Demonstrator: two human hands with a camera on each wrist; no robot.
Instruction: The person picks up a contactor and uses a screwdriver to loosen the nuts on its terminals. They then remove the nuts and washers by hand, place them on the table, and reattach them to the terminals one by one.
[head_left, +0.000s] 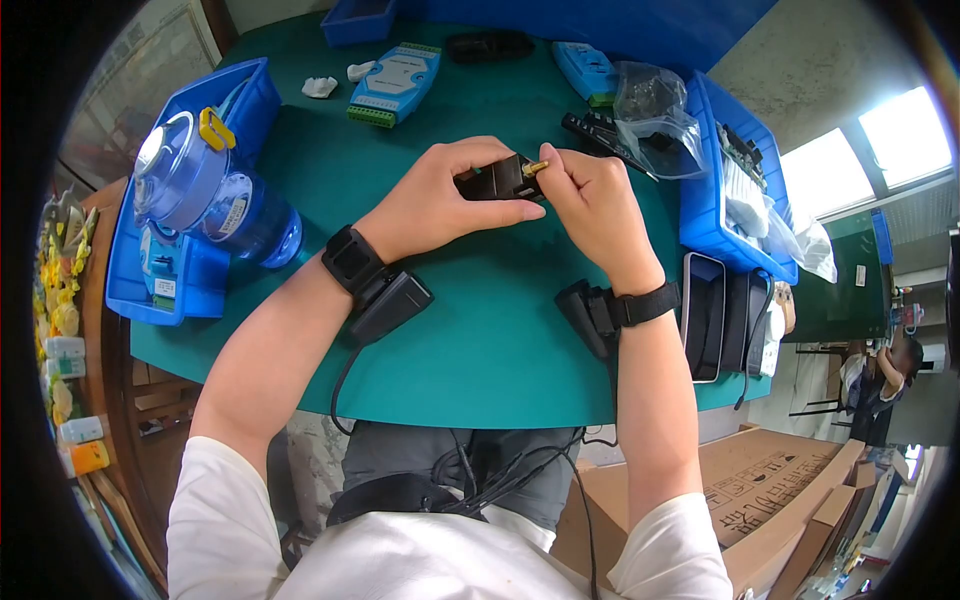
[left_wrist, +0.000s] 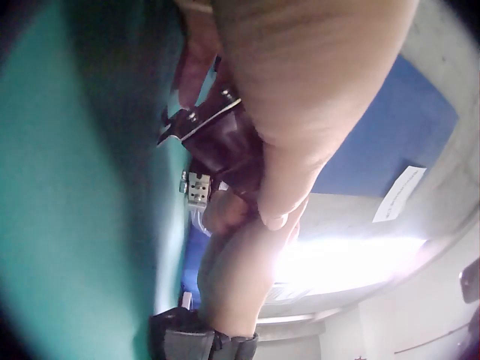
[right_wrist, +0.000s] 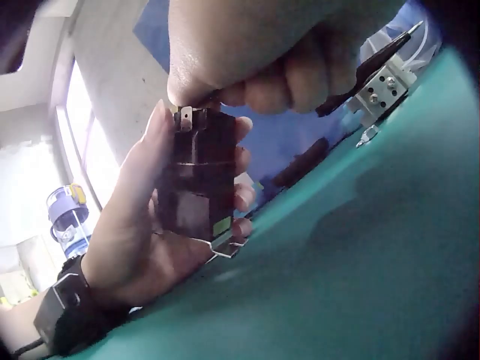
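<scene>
My left hand (head_left: 425, 205) grips a black box-shaped device (head_left: 492, 182) above the mat, thumb along the near side and fingers round the far side. At the device's right end, my right hand (head_left: 595, 205) pinches a small brass-coloured part (head_left: 536, 169) between thumb and forefinger. In the right wrist view the device (right_wrist: 199, 176) stands upright in the left hand (right_wrist: 135, 236), with a metal bracket (right_wrist: 225, 247) at its lower end; the right hand (right_wrist: 262, 56) covers part of its top. The left wrist view shows the device (left_wrist: 225, 146) partly behind the left hand (left_wrist: 300, 82).
Blue-and-white modules (head_left: 397, 82) lie at the back of the green mat (head_left: 470, 330). A water bottle (head_left: 235, 205) stands by blue bins at left. At right are black metal parts (head_left: 605, 138), a clear bag (head_left: 655, 100), a blue bin (head_left: 700, 205) and an open black case (head_left: 703, 320).
</scene>
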